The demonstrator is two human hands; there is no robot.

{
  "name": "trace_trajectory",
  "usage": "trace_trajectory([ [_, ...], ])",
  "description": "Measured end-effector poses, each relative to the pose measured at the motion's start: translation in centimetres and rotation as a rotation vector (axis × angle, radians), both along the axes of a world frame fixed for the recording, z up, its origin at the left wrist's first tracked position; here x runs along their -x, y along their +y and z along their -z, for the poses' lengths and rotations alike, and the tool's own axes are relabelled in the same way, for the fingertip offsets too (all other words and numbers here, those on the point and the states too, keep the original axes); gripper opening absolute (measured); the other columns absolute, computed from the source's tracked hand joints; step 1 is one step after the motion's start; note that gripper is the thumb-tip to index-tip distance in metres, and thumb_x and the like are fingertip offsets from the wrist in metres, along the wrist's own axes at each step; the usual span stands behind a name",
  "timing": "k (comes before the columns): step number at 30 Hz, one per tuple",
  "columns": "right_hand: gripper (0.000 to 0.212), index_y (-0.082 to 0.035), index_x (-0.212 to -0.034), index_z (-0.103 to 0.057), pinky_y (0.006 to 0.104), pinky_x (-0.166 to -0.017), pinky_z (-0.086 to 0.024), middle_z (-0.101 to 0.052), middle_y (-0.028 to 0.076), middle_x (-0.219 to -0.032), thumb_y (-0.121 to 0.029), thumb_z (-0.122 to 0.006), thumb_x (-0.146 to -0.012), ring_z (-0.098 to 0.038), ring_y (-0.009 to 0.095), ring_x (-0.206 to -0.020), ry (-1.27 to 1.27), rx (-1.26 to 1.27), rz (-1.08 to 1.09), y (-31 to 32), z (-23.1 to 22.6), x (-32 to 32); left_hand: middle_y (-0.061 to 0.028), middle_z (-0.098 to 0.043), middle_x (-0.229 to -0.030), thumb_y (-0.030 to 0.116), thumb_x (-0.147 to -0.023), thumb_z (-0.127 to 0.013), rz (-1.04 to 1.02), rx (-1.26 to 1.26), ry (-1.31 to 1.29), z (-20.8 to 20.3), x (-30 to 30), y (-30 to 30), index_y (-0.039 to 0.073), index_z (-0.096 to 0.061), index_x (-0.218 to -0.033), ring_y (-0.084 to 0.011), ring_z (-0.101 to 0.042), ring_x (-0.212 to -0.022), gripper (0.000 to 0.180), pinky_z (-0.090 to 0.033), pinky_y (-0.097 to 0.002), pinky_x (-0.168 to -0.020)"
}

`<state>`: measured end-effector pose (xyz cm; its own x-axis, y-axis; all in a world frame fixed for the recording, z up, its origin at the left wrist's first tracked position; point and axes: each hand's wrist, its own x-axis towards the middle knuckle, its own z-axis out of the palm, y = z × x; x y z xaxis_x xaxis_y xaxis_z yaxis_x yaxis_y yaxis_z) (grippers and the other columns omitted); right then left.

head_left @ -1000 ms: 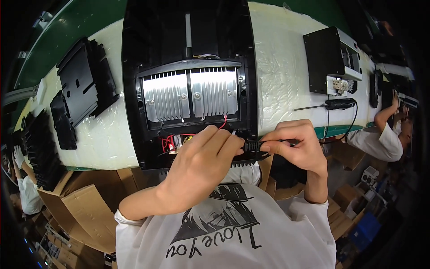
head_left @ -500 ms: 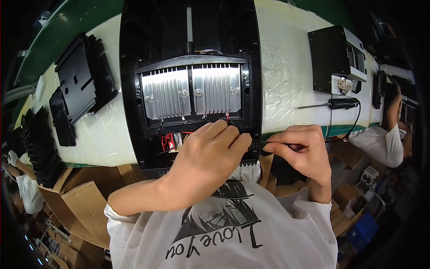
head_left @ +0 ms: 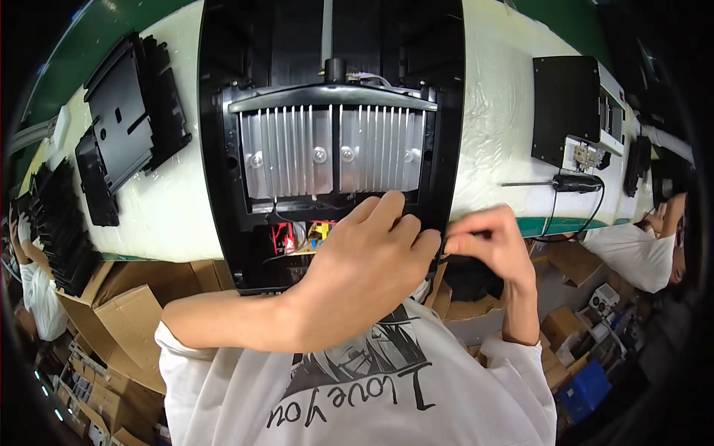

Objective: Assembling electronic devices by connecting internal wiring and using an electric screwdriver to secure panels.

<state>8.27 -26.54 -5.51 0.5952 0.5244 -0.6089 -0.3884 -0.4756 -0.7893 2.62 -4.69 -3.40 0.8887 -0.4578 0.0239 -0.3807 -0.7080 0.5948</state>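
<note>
A black housing (head_left: 223,245) lies in front of me, with two finned silver heat sinks (head_left: 290,152) inside it. Below them, red and yellow wired parts (head_left: 297,236) show through an opening. My left hand (head_left: 375,256) reaches over the housing's near right corner, fingers curled down; their tips and whatever they grip are hidden. Just outside the right wall, my right hand (head_left: 491,239) is closed in a pinch on a thin black cable (head_left: 444,253), of which only a short dark piece shows by the fingertips.
On the table's right lie a corded black screwdriver (head_left: 576,183) and a black-and-white boxy unit (head_left: 569,104). Black plastic panels (head_left: 123,115) and a stack of finned black parts (head_left: 61,223) are at the left. Cardboard boxes (head_left: 137,327) stand below the table edge; other people sit at both sides.
My right hand has moved left, up to the housing wall, and less of the cable shows. My left hand has shifted slightly right. The housing appears larger and wider in view.
</note>
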Motion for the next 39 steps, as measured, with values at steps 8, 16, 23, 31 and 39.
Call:
trace_trajectory([
  [8,0.011,0.005,-0.086,-0.067,0.0181,-0.054,-0.041,-0.065,0.004,-0.075,-0.001,-0.07,-0.077,-0.053,0.004,-0.064,0.056,-0.206,0.17,-0.4,1.4,1.8,-0.0036,-0.051,-0.069,0.001,-0.067,-0.066,-0.055,0.089,-0.036,0.3,0.6,0.6,0.006,-0.059,-0.077,-0.0209,-0.05,-0.075,0.013,-0.045,-0.0297,-0.069],
  [16,0.053,0.0,-0.122,-0.051,0.0214,-0.064,-0.041,-0.058,0.003,-0.086,-0.001,-0.068,-0.072,-0.05,0.006,-0.071,-0.255,-0.239,0.279,3.1,-0.7,2.3,-0.0053,-0.065,-0.087,-0.003,-0.065,-0.072,-0.375,0.277,-0.367,-1.0,2.5,4.9,0.004,-0.065,-0.085,-0.0215,-0.06,-0.074,0.022,-0.049,-0.0311,-0.065],
  [23,0.043,0.004,-0.123,-0.049,0.029,-0.07,-0.044,-0.064,0.014,-0.092,-0.021,-0.055,-0.088,-0.055,0.018,-0.077,-0.472,0.009,0.156,5.7,-0.3,2.5,-0.0184,-0.025,-0.148,0.036,-0.095,-0.04,-0.796,0.77,0.3,3.9,4.6,10.7,-0.004,-0.021,-0.142,-0.026,-0.018,-0.139,0.065,-0.012,-0.0337,-0.112],
  [31,0.028,0.009,-0.089,-0.053,0.0288,-0.047,-0.02,-0.033,0.003,-0.055,-0.019,-0.048,-0.092,-0.028,0.007,-0.054,-0.689,0.218,0.13,2.9,-1.2,1.7,-0.0201,-0.029,-0.144,0.036,-0.095,-0.041,-0.666,0.836,0.324,4.6,5.0,9.0,-0.003,-0.021,-0.142,-0.0289,-0.025,-0.135,0.064,-0.018,-0.0376,-0.111],
  [39,0.034,0.004,-0.115,-0.057,0.0257,-0.055,-0.04,-0.059,0.008,-0.069,-0.016,-0.054,-0.088,-0.049,0.01,-0.061,-0.656,0.125,0.352,2.8,0.1,2.8,-0.0325,-0.014,-0.144,0.068,-0.061,-0.069,-1.373,-0.307,-0.015,6.5,-4.7,26.0,0.003,-0.017,-0.143,-0.0466,-0.017,-0.133,0.117,-0.018,-0.0598,-0.104],
])
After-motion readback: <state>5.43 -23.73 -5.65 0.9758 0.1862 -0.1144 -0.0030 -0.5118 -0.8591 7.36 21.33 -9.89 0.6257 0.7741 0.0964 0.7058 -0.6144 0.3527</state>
